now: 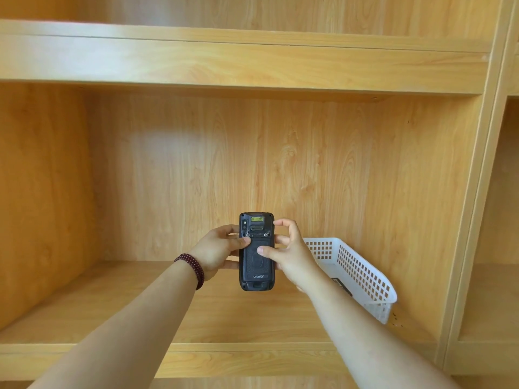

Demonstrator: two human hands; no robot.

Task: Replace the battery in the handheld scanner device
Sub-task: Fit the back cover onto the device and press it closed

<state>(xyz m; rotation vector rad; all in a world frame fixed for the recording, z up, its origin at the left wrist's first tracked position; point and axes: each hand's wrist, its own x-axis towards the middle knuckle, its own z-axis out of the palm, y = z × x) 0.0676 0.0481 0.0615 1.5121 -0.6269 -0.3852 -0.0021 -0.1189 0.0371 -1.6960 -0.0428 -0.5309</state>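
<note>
A black handheld scanner (256,265) is held upright in front of a wooden shelf, its back facing me, with "urovo" printed near the bottom. The back cover is on, with two small metal latches near its top. My left hand (216,252) grips the scanner's left edge, thumb resting by the left latch. My right hand (290,252) holds the right edge, thumb pressed on the middle of the back cover, index finger curled above. A dark bead bracelet sits on my left wrist.
A white perforated plastic basket (362,272) stands on the shelf board (112,310) just right of my right hand, with a dark flat item partly visible inside. Wooden shelf walls close in on the left, back and right; another shelf board runs overhead.
</note>
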